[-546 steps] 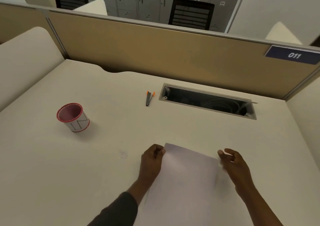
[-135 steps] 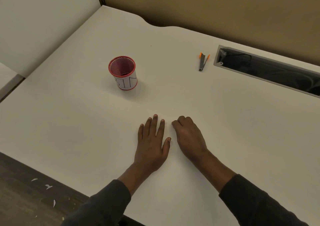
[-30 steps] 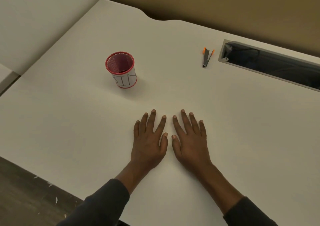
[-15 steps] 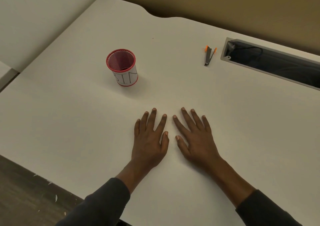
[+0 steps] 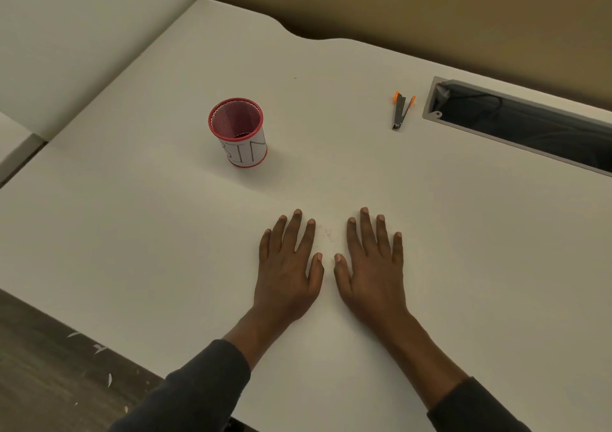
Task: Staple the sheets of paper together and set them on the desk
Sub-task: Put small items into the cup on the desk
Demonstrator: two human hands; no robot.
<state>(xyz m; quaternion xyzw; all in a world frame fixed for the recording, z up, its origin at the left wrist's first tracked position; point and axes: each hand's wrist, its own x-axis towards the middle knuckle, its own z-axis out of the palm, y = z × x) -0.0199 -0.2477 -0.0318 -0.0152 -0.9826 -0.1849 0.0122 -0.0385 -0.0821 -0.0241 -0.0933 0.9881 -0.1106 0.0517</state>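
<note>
Fingers [image 5: 299, 229] spread wide on both hands, holding nothing — the left hand [image 5: 288, 276] and the right hand [image 5: 372, 276] lie palm-down side by side on the white surface [image 5: 132, 249], low in the middle of the frame, thumbs close but apart. Dark sleeves [image 5: 205, 388] cover both forearms. No sheets of paper can be made out on the pale top from where I stand. At the upper right lies the stapler [image 5: 401, 110], dark with orange ends, just beside the open cable slot [image 5: 516, 127] — well apart from the hands. Left of centre, higher up, a red mesh cup [image 5: 238, 132] stands upright with a white lettered label around it.
</note>
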